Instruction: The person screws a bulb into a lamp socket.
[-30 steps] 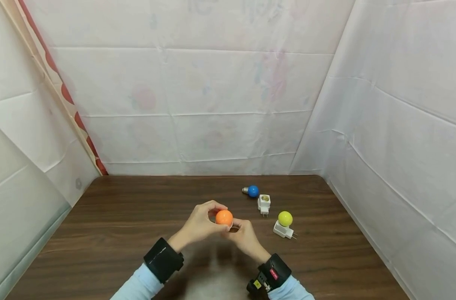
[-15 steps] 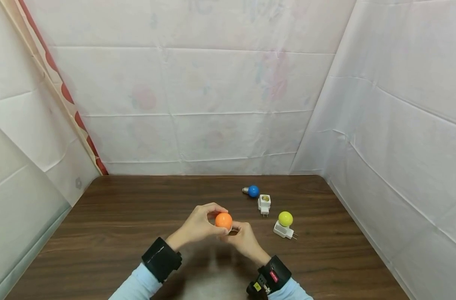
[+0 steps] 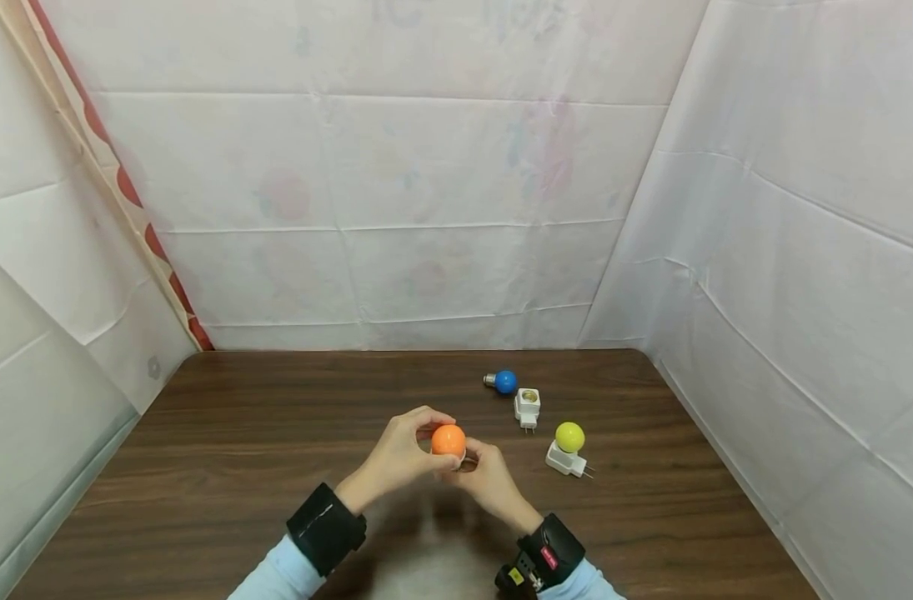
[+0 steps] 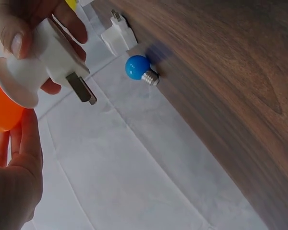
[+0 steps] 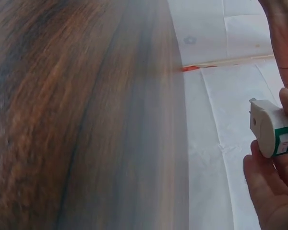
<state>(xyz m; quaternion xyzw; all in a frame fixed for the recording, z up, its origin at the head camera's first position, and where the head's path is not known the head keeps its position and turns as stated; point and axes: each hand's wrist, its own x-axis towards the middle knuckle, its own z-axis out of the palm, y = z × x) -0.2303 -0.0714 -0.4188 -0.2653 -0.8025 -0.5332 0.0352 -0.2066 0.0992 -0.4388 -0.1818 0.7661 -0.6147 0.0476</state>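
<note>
I can see the orange bulb (image 3: pixel 448 440) held above the surface (image 3: pixel 276 417), round end up towards the person, with the white socket (image 4: pixel 60 52) against its underside on the same axis; no thread shows between. The left hand (image 3: pixel 399 452) grips the bulb from its left; the right hand (image 3: pixel 489 481), to its right, pinches the socket. Farther right of the bulb stands the yellow bulb (image 3: pixel 569 437).

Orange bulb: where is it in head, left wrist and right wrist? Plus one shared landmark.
Head: orange bulb at lower centre, between left hand and right hand.
Left wrist: orange bulb cut off by the left edge, about mid-height.
Right wrist: not visible; white plug-in socket shows near right edge.
Shared landmark: wood tabletop.
</note>
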